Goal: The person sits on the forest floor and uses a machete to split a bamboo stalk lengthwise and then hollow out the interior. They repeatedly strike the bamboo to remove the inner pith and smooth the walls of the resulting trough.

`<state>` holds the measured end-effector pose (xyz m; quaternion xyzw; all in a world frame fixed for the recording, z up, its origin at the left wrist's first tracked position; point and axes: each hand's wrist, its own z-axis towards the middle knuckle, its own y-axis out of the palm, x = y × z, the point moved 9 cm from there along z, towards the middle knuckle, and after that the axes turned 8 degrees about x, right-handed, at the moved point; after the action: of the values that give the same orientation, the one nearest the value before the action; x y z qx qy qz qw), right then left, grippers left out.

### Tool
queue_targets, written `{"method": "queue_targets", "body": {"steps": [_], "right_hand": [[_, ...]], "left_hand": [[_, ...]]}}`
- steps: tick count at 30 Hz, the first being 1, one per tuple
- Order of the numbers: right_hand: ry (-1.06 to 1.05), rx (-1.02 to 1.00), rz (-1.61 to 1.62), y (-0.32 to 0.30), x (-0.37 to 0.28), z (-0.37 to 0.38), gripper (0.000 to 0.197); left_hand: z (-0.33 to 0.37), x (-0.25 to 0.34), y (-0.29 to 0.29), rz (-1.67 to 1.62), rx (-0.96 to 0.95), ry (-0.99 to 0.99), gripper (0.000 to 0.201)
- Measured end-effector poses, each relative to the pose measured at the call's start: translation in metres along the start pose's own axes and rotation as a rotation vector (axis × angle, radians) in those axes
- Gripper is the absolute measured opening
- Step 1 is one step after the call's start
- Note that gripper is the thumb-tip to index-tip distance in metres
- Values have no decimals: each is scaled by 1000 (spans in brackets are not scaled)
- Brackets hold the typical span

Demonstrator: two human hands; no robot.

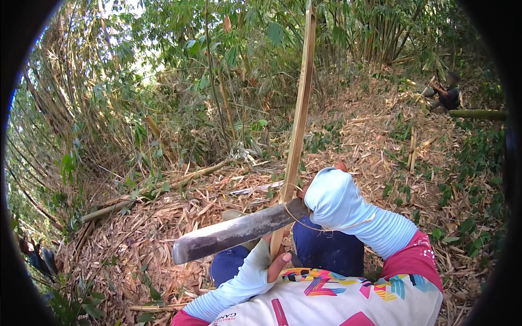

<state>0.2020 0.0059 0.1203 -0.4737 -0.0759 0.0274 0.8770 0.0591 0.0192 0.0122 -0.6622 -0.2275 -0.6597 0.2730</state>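
A long split bamboo strip (298, 122) rises almost upright in front of me. Its lower end is in my left hand (276, 265), with the thumb closed along it. My right hand (305, 192), in a pale blue arm cover that hides much of it, grips a machete (239, 231). The handle is hidden by the hand and sleeve. The wide, dark-stained blade points left and crosses the strip just above my left hand. A thin, curled bamboo sliver (312, 226) loops around the blade near the right hand.
My knees in dark blue trousers (329, 250) are below the blade. Dry bamboo leaves and chips (141, 239) cover the ground. A bamboo pole (198, 174) lies to the left. Bamboo clumps (383, 30) stand behind. Another person (448, 95) sits far right near a green pole (478, 114).
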Motion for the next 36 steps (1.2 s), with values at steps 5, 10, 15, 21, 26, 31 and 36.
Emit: {"method": "queue_targets", "body": {"steps": [5,10,15,21,26,31,36], "right_hand": [[-70,-68,-35,11,-19,-4,12],[-104,-81,-4,30,-27,-12,12],[-32,-11,38,16,-10,2,10],[30,-42,47,30,-20,-6,15],[-19,-57,34,39,-25,-10,12],[165,71,104,22,7,5,9],[38,-91,37,34,-16,-4,9]], "left_hand": [[1,-9,-7,128,-2,78,31],[3,4,-5,153,12,126,19],[-1,-1,-7,-53,119,-25,23],[3,5,-6,154,24,106,43],[2,-13,-10,147,62,69,44],[2,-14,-6,-41,75,-66,55],[5,-7,-5,-32,80,-32,54]]}}
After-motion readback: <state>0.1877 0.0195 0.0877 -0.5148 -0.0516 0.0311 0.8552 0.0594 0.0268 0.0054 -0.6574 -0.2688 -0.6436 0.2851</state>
